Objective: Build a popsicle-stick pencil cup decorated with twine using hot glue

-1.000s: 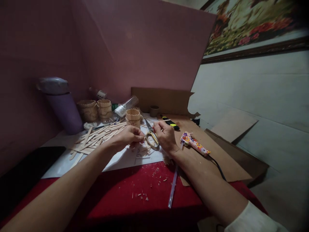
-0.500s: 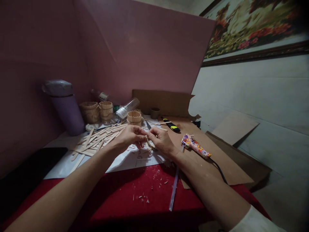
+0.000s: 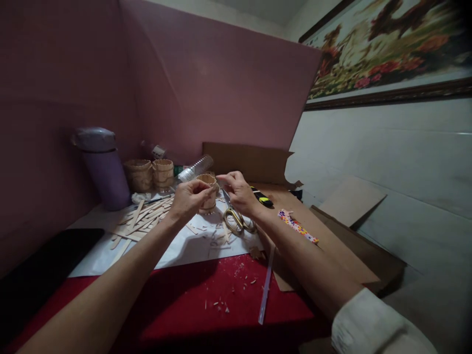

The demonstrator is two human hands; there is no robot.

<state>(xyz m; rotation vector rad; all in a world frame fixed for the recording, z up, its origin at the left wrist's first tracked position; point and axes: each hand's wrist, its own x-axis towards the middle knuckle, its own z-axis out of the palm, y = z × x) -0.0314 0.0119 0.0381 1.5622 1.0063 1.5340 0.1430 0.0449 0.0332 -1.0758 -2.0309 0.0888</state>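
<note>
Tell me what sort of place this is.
Probably a home craft corner: a heap of flat, pale wooden sticks lies near what looks like a flower-patterned glue gun, and a colourful framed painting hangs on the pale wall.

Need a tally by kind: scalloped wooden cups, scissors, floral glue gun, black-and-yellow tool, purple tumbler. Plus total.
Scalloped wooden cups: 3
Scissors: 1
Floral glue gun: 1
Black-and-yellow tool: 1
Purple tumbler: 1
Total: 7
</note>
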